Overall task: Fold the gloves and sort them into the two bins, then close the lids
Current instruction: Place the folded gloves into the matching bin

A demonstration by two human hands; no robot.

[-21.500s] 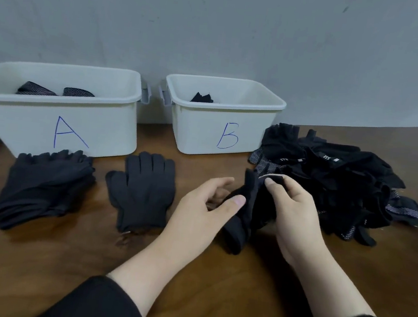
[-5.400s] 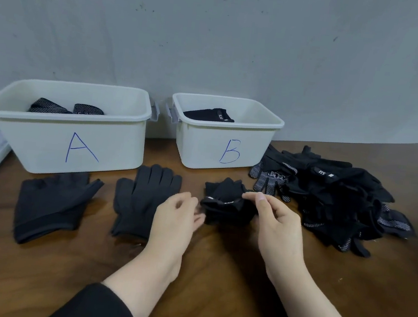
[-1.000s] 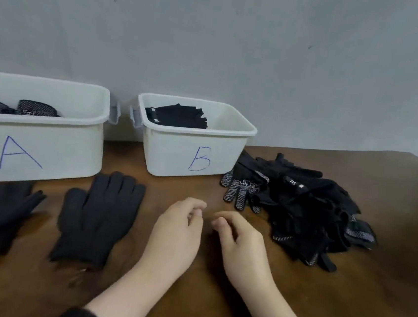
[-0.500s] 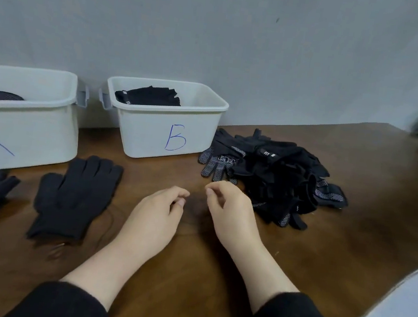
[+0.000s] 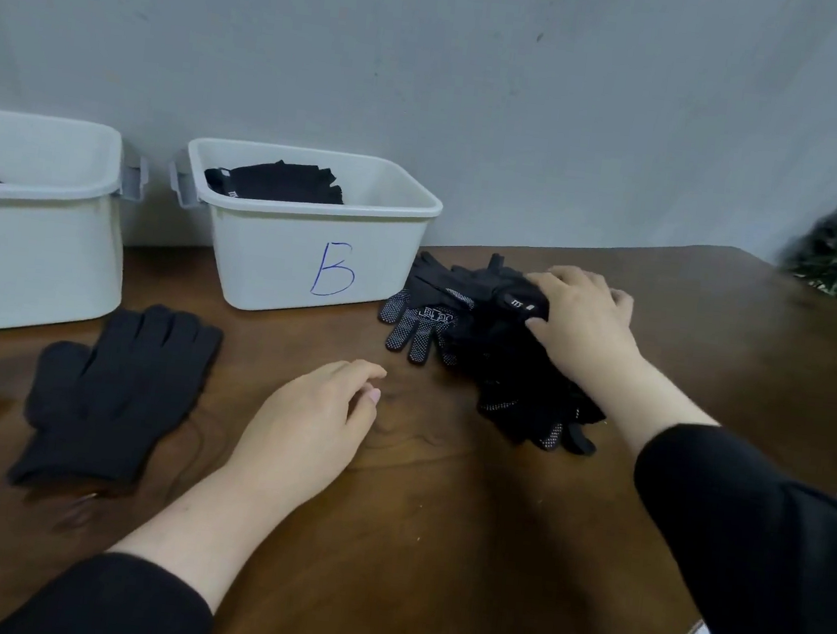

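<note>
Both forearms wear long black sleeves pushed back above the wrists; the left hand and right hand are bare, without rings.

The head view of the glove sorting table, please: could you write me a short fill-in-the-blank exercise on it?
1. The right hand rests on the pile of ____ gloves.
2. The bin nearest that pile is marked with the letter ____.
3. The left hand holds ____.
4. The flat glove lies to the ____ of the left hand.

Missing words: black; B; nothing; left
</note>
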